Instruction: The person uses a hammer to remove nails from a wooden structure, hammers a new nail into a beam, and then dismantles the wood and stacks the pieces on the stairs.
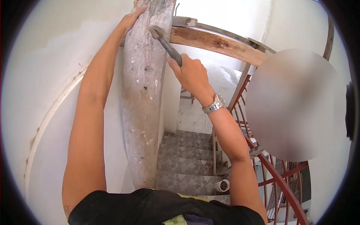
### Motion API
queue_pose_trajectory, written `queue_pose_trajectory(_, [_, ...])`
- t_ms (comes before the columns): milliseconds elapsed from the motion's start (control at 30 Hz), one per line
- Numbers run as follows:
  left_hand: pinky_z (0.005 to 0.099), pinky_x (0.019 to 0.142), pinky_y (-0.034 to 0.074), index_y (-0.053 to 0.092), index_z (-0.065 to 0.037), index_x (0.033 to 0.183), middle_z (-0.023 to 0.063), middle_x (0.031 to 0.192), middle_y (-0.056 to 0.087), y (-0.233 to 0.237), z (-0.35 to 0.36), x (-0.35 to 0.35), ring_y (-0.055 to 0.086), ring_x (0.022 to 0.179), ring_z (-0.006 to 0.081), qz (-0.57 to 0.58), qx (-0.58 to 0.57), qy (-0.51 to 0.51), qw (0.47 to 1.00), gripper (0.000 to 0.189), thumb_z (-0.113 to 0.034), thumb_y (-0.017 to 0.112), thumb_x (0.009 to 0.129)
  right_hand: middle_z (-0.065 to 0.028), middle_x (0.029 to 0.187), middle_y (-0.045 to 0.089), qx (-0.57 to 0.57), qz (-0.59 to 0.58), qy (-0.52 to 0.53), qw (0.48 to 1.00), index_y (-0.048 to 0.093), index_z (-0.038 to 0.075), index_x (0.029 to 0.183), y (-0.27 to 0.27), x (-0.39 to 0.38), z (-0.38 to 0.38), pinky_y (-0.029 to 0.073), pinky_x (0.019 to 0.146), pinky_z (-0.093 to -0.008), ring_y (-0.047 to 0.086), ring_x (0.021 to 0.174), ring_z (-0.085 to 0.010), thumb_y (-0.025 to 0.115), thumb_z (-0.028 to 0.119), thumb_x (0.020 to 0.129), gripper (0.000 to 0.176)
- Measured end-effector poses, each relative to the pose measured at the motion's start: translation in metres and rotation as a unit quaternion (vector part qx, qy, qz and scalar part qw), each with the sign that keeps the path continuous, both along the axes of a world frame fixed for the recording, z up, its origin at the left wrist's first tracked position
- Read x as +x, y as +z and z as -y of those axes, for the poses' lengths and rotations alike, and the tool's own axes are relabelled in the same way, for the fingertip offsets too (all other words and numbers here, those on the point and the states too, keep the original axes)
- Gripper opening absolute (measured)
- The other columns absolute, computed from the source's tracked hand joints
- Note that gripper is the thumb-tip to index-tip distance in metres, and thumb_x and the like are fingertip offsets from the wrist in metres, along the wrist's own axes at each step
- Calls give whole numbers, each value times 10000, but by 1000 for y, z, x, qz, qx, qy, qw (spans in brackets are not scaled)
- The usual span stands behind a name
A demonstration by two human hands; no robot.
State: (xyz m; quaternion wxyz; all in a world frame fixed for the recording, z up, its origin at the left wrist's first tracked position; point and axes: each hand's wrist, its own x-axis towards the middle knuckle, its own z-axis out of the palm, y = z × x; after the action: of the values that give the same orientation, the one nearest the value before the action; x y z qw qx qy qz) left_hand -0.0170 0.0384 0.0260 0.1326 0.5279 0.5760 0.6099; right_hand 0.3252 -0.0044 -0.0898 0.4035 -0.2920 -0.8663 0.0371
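A tall, weathered wooden plank (144, 97) with whitish patches stands upright in front of me. High on its left edge is my left hand (131, 21), its thumb lying over the front face and its other fingers hidden behind the edge. My right hand (193, 75) is closed around a dark-handled tool (168, 47) with a short, broad head. That head lies against the plank's face near the top; I cannot tell whether it is a brush or a scraper. A metal wristwatch (214, 104) is on my right wrist.
Stone-patterned stairs (183, 165) descend beyond the plank, with a small white bucket (222, 185) on a step. A rough wooden beam (221, 43) crosses behind. Red metal railings (279, 183) run down the right, near a blurred person (292, 105). A white wall (48, 93) curves along the left.
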Motion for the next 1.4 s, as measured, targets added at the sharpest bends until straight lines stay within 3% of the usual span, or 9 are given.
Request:
queue_pose_trajectory(300, [386,973,503,587,103,1309,197,1241,668,5,0,3,663,1101,261,-6,6,13,1000,994,-727,692,771,-226,725,670,-4,-12,17,1000,631,4,847,-20,10,-9,529,643,-501,670,713,-430,593,516,947,523])
queue_pose_trajectory(533, [387,956,513,600,99,1286,202,1228,671,-49,-71,-12,666,1086,264,-124,-33,-31,991,898,-658,681,810,-254,785,682,-305,37,-151,939,704,4,937,-343,185,101,542,738,-505,683,794,-414,623,524,915,528])
queue_pose_trajectory(733, [388,942,522,612,95,1267,206,1216,674,-67,-108,54,669,1074,266,-182,23,-20,983,815,-599,671,843,-251,945,721,-618,10,-434,656,725,-29,965,-589,371,357,551,809,-506,695,902,-427,650,483,839,533])
queue_pose_trajectory(967, [390,925,532,626,91,1244,210,1203,678,-35,-27,90,673,1060,268,-234,161,64,957,719,-530,659,882,-165,634,678,-656,-308,-622,296,692,-41,671,-681,416,618,550,638,-410,691,596,-296,709,346,810,412])
queue_pose_trajectory(1100, [391,916,538,634,89,1230,213,1195,680,-28,23,134,674,1052,269,-272,245,103,925,665,-491,653,904,-167,759,724,-660,-476,-568,125,708,-64,764,-719,408,644,549,626,-403,707,655,-298,703,299,827,369])
queue_pose_trajectory(1300, [392,901,546,645,85,1211,217,1183,683,-118,38,224,677,1039,271,-403,173,0,899,585,-432,643,937,-154,728,699,-758,-316,-527,217,688,-48,753,-741,437,587,531,540,-388,667,571,-274,691,273,847,334])
queue_pose_trajectory(1333, [417,962,522,616,78,1251,214,1194,674,-155,21,226,670,1063,280,-586,58,24,808,438,-253,587,966,-146,708,688,-771,-314,-511,212,682,-48,751,-716,451,560,526,523,-388,655,552,-263,690,281,849,344])
queue_pose_trajectory(1367, [405,999,495,573,40,1328,176,1213,670,-234,-2,247,654,1092,267,-330,21,-302,894,422,-191,554,975,-137,688,677,-777,-313,-501,217,676,-48,750,-701,464,534,520,506,-387,644,532,-251,689,290,851,354])
queue_pose_trajectory(1400, [386,1004,488,540,5,1375,144,1250,660,-299,-3,313,636,1128,256,-350,-149,-315,870,425,-143,539,977,-129,669,666,-775,-317,-495,233,670,-48,748,-688,476,510,514,488,-386,633,513,-240,689,299,853,364])
